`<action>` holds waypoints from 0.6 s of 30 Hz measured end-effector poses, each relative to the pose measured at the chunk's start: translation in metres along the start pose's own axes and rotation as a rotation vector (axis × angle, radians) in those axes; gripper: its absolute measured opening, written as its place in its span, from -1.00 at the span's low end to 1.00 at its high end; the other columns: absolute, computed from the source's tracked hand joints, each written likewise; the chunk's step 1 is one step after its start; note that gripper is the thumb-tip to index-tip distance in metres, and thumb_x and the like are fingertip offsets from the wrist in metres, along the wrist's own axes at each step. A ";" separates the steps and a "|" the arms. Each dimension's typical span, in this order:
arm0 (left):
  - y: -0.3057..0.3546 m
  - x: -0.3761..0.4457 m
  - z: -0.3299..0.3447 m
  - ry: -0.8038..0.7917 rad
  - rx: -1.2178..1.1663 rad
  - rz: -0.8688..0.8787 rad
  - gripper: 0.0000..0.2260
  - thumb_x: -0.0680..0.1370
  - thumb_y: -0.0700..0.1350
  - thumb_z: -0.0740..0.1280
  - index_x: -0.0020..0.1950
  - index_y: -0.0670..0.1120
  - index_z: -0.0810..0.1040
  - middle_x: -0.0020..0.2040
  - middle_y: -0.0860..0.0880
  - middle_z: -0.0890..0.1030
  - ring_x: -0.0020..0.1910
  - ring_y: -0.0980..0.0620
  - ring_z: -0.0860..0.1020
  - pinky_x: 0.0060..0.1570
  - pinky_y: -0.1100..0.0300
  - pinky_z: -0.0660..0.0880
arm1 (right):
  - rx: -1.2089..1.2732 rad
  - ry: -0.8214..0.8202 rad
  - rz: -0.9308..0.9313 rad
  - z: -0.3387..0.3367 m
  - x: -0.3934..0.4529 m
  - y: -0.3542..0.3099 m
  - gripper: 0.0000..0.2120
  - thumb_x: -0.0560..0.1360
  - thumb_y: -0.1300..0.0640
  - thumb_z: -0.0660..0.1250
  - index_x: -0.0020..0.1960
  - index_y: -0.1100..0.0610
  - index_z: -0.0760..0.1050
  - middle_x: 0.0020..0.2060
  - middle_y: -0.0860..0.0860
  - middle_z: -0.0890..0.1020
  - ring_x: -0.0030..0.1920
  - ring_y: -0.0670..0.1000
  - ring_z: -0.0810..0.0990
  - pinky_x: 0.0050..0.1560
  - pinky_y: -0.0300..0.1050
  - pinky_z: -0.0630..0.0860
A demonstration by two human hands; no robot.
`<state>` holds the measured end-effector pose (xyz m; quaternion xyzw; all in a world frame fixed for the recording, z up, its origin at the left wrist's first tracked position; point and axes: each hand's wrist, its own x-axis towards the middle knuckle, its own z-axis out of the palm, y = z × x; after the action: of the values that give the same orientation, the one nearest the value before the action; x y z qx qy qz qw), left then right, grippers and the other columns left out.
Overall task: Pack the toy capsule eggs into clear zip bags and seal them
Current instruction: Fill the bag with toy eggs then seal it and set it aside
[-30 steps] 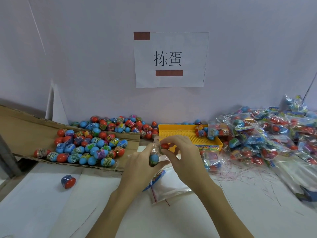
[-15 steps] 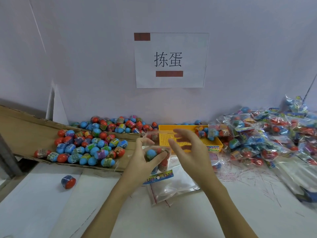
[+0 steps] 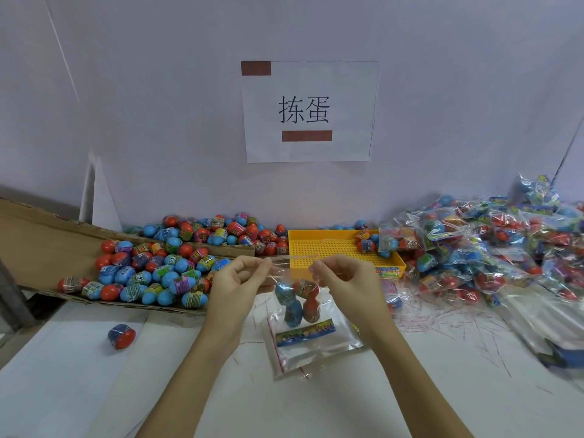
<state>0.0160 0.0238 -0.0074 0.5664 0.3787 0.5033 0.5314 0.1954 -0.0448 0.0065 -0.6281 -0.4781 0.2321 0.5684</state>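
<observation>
A clear zip bag (image 3: pixel 297 298) hangs in the air between my hands, with several blue and red capsule eggs in its bottom. My left hand (image 3: pixel 240 279) pinches the bag's top edge at the left end. At the right end my right hand (image 3: pixel 341 276) pinches the same edge. Under the hanging bag a stack of clear zip bags (image 3: pixel 313 346) with a colourful label strip lies flat on the white table. Loose blue and red capsule eggs (image 3: pixel 151 273) are heaped on a cardboard sheet at the left.
A yellow perforated tray (image 3: pixel 328 248) with a few eggs stands behind my hands. Filled bags (image 3: pixel 493 248) are piled at the right. One stray egg (image 3: pixel 121 336) lies on the white table at the left. A paper sign (image 3: pixel 308 110) hangs on the wall.
My left hand has let go of the eggs and moved to the bag's top. My right hand has come in and pinched the top edge too. The bag now hangs stretched between both hands.
</observation>
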 end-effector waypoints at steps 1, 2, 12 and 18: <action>0.001 0.000 -0.001 -0.004 -0.029 -0.018 -0.85 0.60 -0.13 0.42 0.07 -0.20 0.65 -0.10 -0.09 0.76 -0.07 -0.05 0.73 -0.11 0.21 0.66 | 0.025 -0.003 0.027 -0.001 0.000 -0.001 -0.86 0.58 0.07 0.41 -0.10 0.04 0.71 -0.28 -0.09 0.71 -0.24 -0.14 0.65 -0.18 -0.20 0.56; 0.002 0.000 -0.001 -0.003 -0.041 -0.021 -0.85 0.59 -0.13 0.43 0.07 -0.21 0.66 -0.11 -0.09 0.76 -0.10 -0.02 0.74 -0.16 0.26 0.64 | 0.048 -0.002 0.050 -0.001 -0.001 -0.002 -0.85 0.59 0.06 0.40 -0.11 0.04 0.71 -0.28 -0.09 0.71 -0.27 -0.16 0.64 -0.22 -0.25 0.51; -0.007 0.000 0.002 0.017 -0.009 -0.075 -0.83 0.58 -0.04 0.45 0.04 -0.13 0.72 -0.08 -0.04 0.77 -0.04 -0.03 0.74 -0.05 0.16 0.67 | -0.099 0.143 0.023 0.010 -0.003 0.003 -0.92 0.57 0.10 0.43 0.05 0.01 0.56 -0.12 -0.10 0.66 -0.08 -0.09 0.65 -0.10 -0.23 0.63; -0.007 -0.004 0.007 -0.051 -0.022 -0.061 -0.81 0.63 -0.04 0.40 -0.11 -0.03 0.76 -0.11 -0.06 0.75 -0.12 -0.05 0.73 -0.14 0.23 0.65 | -0.384 0.091 -0.616 0.018 -0.010 -0.005 -0.91 0.54 0.23 0.46 0.03 0.11 0.62 -0.06 -0.06 0.62 -0.11 -0.15 0.54 -0.09 -0.37 0.49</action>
<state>0.0226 0.0197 -0.0149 0.5617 0.3765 0.4763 0.5620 0.1742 -0.0454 0.0037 -0.5596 -0.6538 -0.0720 0.5042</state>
